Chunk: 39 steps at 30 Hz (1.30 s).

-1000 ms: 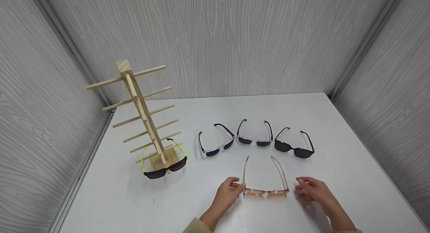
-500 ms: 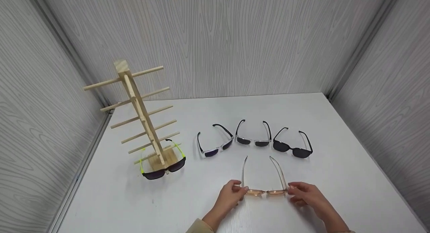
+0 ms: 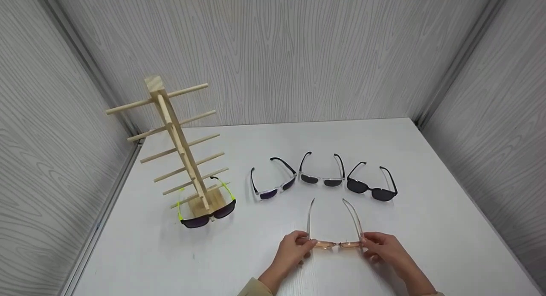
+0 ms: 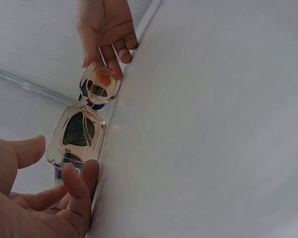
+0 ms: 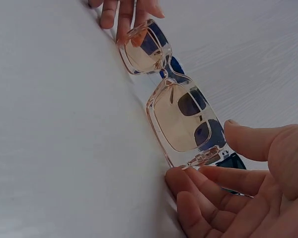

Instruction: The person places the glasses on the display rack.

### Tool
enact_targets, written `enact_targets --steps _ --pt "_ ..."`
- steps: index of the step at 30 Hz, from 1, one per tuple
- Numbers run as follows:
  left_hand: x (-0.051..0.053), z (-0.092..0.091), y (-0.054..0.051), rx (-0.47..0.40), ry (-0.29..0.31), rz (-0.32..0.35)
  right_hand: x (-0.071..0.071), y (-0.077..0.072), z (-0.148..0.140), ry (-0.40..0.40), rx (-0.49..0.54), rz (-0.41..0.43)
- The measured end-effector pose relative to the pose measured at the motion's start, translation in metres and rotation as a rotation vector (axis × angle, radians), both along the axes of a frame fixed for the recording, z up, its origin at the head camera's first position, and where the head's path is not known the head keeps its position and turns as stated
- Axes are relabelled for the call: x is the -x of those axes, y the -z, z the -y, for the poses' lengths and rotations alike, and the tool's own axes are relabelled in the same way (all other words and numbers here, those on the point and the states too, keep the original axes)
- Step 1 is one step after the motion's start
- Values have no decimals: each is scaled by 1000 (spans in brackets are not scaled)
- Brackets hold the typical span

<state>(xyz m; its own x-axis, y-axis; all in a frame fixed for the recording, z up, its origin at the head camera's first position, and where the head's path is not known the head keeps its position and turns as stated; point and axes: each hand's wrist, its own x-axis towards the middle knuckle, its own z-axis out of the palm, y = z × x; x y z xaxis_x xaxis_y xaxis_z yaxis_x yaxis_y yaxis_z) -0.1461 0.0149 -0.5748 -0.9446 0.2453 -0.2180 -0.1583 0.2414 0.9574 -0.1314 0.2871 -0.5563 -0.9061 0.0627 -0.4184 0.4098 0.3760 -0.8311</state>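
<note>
A pair of glasses point(image 3: 325, 244) with a clear pinkish frame and pale orange lenses rests on the white table, temples unfolded and pointing away from me. My left hand point(image 3: 291, 254) holds its left end. At the opposite end, my right hand point(image 3: 387, 250) grips the frame by the hinge. In the left wrist view, the fingers of the left hand point(image 4: 64, 203) curl at the near corner of the frame, the thumb a little off it. The right wrist view has the right hand's thumb point(image 5: 253, 141) at the frame's upper edge and its fingers below the hinge.
Beyond the glasses lie white-framed sunglasses point(image 3: 268, 194), clear-framed sunglasses point(image 3: 332, 182) and black sunglasses point(image 3: 383, 194), all unfolded. A wooden display stand point(image 3: 181, 146) with several pegs rises at left, with black-and-yellow sunglasses point(image 3: 196, 222) at its base. Grey panels point(image 3: 273, 57) enclose the table.
My right hand has moved left from beside the glasses to their right end. The left hand has shifted slightly, its thumb now further over the frame. The glasses have barely moved.
</note>
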Motion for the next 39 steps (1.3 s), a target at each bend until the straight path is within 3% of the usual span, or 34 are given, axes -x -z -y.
enact_targets --steps 13,26,32,39 --pt "3 0 3 10 7 10 3 3 -1 -38 -22 7" --pt "5 3 -6 -98 -46 44 4 0 -1 -54 115 -28" --pt "6 7 -11 -152 -64 56 3 -2 3 -22 198 -50" --pt "7 12 -15 -156 -64 81 5 -9 8 -6 214 -51"
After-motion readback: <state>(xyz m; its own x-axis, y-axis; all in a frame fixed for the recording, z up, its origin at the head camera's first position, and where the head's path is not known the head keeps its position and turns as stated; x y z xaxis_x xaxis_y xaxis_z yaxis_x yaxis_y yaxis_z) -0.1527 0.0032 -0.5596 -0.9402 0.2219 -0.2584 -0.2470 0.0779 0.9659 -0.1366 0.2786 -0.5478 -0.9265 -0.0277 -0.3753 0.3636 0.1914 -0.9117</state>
